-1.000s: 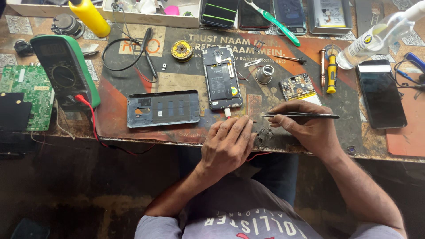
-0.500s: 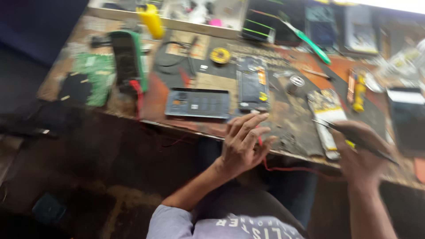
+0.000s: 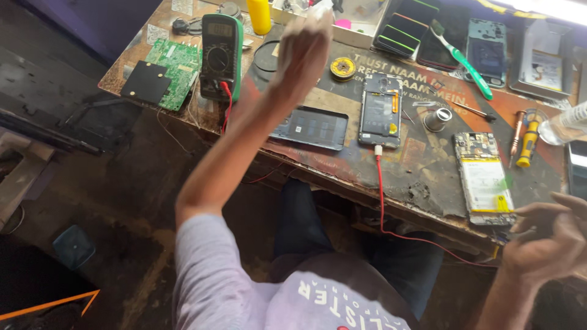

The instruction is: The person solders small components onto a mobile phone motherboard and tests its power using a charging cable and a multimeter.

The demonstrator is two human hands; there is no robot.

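Note:
My left hand (image 3: 302,49) is raised over the back of the workbench, blurred, with its fingers curled near a white tray (image 3: 361,24); what it holds, if anything, is unclear. At the bench's front right edge my right hand (image 3: 547,238) pinches thin dark tweezers (image 3: 520,230). It sits just below an opened phone with a white battery (image 3: 483,177). A second opened phone (image 3: 380,110) lies mid-bench with a red cable (image 3: 382,195) plugged into its near end. Left of it lies a dark back cover (image 3: 310,128).
A multimeter (image 3: 220,55) and a green circuit board (image 3: 174,61) lie at the left. Further back are a yellow bottle (image 3: 260,15), a solder reel (image 3: 343,67) and a green toothbrush (image 3: 461,58). A metal cup (image 3: 437,119), screwdrivers (image 3: 527,143) and a clear bottle (image 3: 565,128) lie at the right.
My left hand left the bench's front edge and rose toward the back. My right hand dropped to the front right edge. The camera swung left and tilted.

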